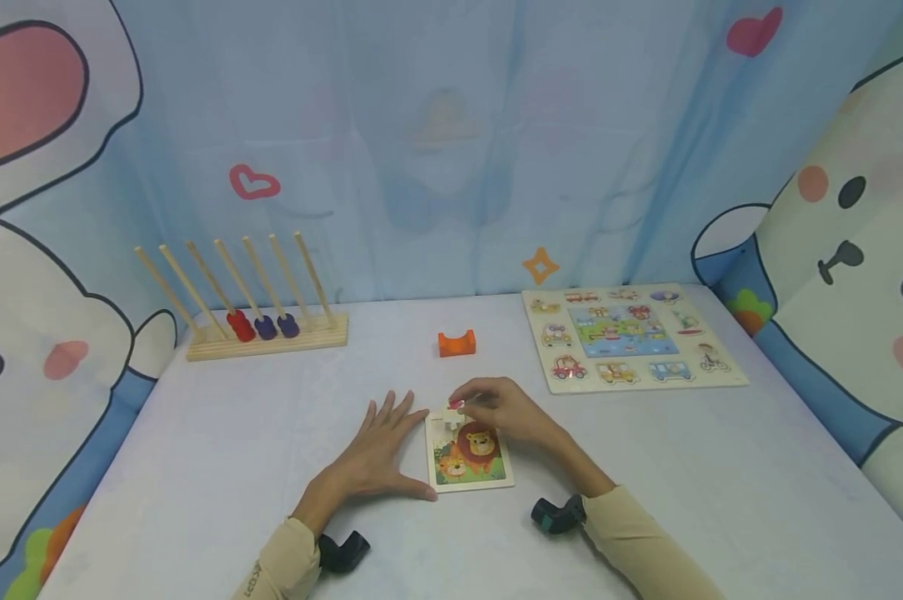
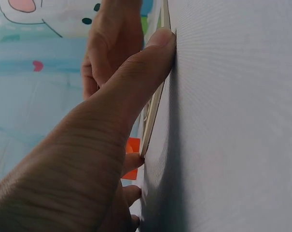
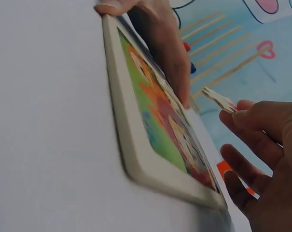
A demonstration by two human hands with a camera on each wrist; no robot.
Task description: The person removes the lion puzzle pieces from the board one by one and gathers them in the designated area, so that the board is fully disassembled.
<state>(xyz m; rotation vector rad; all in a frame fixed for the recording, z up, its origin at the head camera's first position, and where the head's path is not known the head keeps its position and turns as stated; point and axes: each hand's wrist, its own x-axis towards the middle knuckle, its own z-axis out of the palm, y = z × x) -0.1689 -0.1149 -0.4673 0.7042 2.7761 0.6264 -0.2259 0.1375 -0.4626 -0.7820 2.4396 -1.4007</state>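
A small wooden jigsaw board with a lion picture lies flat on the table; pale bare backing shows at its upper left. My left hand, fingers spread, touches the board's left side, with the thumb at the near corner and the index finger at the far one. Above the board's far edge, my right hand pinches a jigsaw piece between thumb and index finger. In the right wrist view that piece is raised clear of the board, its pale edge showing; most of its printed face is hidden.
Beyond the board sits an orange curved block. A wooden peg rack with red and purple beads stands at the back left. At the back right lies a vehicle picture puzzle. A printed curtain hangs behind the white table.
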